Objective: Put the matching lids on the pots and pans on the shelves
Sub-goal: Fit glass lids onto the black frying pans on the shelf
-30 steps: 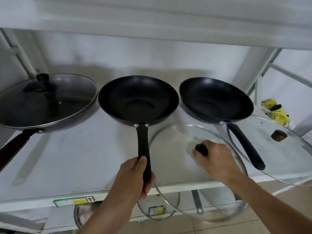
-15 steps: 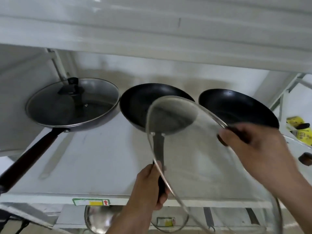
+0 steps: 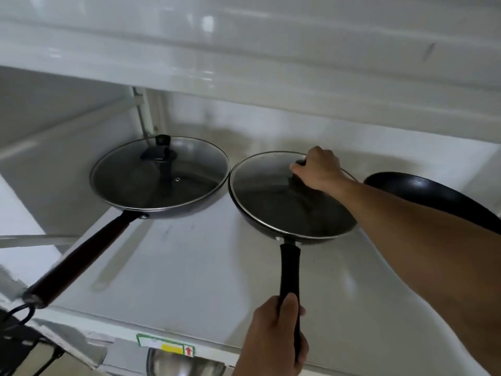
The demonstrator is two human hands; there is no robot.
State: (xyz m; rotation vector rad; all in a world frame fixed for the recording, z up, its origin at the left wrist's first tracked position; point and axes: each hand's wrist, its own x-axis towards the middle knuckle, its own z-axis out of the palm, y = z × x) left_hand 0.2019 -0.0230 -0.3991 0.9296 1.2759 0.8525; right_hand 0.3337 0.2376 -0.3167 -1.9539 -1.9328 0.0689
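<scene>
Now the glass lid is sitting flat on the middle pan; half a second ago it was tilted up in the air in front of that pan. The right hand is reaching over the lid from 3 o'clock, and its fingers are curling around the black knob at the top. The left hand is wrapping tight around the black handle at 6 o'clock. Both are on the white shelf. At 9 o'clock from the middle pan, just beside it, the big pan is wearing its own lid. At 3 o'clock, behind the right arm, the bare pan is sitting open. A shiny bowl is peeking out below the shelf edge.
</scene>
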